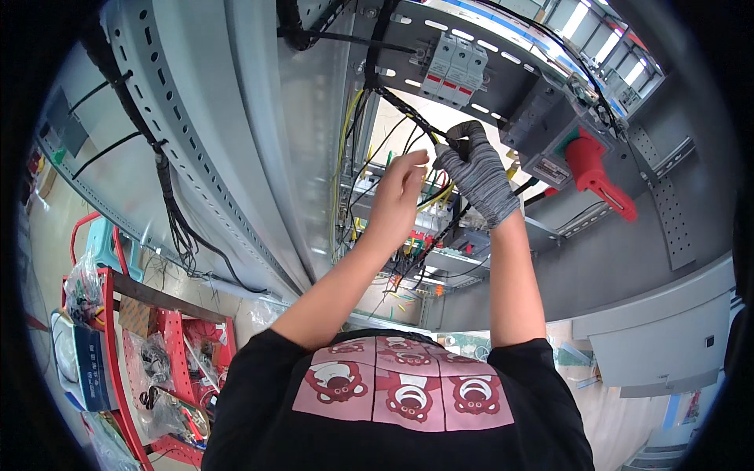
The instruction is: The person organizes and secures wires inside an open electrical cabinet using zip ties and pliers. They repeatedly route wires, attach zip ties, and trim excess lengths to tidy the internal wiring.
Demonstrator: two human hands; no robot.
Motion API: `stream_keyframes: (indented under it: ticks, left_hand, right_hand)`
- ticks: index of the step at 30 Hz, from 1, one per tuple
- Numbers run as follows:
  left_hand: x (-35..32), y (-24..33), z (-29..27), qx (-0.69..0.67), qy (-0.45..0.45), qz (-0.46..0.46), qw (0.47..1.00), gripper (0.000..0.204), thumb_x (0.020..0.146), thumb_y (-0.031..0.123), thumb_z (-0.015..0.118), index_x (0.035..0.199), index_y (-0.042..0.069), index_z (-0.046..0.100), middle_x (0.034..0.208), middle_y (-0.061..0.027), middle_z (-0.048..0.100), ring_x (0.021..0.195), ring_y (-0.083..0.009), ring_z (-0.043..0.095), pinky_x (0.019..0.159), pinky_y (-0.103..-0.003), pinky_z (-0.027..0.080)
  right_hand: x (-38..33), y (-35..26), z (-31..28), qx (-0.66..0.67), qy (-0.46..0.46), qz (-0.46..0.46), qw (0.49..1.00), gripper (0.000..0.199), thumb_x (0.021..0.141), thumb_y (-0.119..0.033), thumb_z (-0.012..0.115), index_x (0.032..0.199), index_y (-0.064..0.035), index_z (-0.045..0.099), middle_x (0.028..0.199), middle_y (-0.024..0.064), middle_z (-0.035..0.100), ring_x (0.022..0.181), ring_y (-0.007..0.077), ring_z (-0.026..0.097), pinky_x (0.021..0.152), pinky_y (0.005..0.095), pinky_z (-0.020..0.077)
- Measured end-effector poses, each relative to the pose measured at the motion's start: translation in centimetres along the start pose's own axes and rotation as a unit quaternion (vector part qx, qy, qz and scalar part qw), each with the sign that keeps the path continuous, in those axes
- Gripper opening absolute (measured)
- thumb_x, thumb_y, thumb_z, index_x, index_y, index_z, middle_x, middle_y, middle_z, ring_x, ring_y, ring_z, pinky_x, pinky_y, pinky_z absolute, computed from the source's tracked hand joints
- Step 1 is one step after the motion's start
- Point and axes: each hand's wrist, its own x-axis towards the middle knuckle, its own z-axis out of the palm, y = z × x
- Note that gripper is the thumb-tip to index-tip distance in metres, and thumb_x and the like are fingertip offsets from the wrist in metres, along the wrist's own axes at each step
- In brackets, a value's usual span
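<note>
Inside a grey metal electrical cabinet, my right hand point(481, 177) wears a grey knitted glove. Its fingers curl closed around the black wire bundle point(410, 108) that runs down from the upper left; the glove hides the gripped stretch. Just left of it is my left hand point(399, 195), bare, with loosely bent fingers apart and nothing visible in them. Thin black and yellow-green wires point(344, 177) hang beside and behind the left hand. Below both hands, a row of terminals and components point(428, 239) with coloured wires is partly covered by my arms.
A white three-part fuse holder point(455, 69) sits on the slotted rail above. To the right, a red rotary handle point(595, 174) sticks out from a grey switch. Perforated cabinet posts point(177, 118) rise at left. A red cart point(169, 337) with packaged parts stands lower left.
</note>
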Motion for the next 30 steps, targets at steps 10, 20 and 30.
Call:
stream_keyframes:
  ticks: [10, 20, 30]
  left_hand:
    - [2.7, 0.0, 2.8, -0.404, 0.045, -0.206, 0.89, 0.021, 0.095, 0.006, 0.047, 0.111, 0.001, 0.058, 0.108, -0.0075, 0.06, 0.103, -0.014, 0.055, 0.096, -0.028, 0.04]
    - [1.8, -0.3, 1.7, -0.295, 0.033, -0.111, 0.948, 0.025, 0.089, 0.002, 0.055, 0.114, 0.001, 0.057, 0.109, -0.0068, 0.061, 0.102, -0.0132, 0.054, 0.092, -0.027, 0.042]
    - [2.0, -1.6, 1.7, -0.273, 0.003, -0.058, 0.96, 0.022, 0.089, 0.001, 0.058, 0.11, 0.002, 0.06, 0.098, -0.0023, 0.063, 0.088, -0.0068, 0.056, 0.08, -0.02, 0.043]
  right_hand:
    - [-0.9, 2.3, -1.0, -0.194, 0.072, -0.187, 0.96, 0.024, 0.091, -0.013, 0.053, 0.108, 0.0016, 0.057, 0.092, 0.0196, 0.06, 0.085, 0.0351, 0.058, 0.077, 0.0386, 0.047]
    - [-0.9, 0.2, -0.2, -0.232, 0.074, -0.188, 0.951, 0.013, 0.077, -0.008, 0.065, 0.089, -0.0025, 0.064, 0.079, 0.0172, 0.057, 0.08, 0.0349, 0.058, 0.07, 0.0418, 0.0467]
    - [-0.9, -0.3, -0.1, -0.158, 0.04, -0.105, 0.981, 0.014, 0.079, -0.009, 0.065, 0.091, -0.0015, 0.066, 0.083, 0.0172, 0.062, 0.08, 0.0333, 0.06, 0.074, 0.0389, 0.0478]
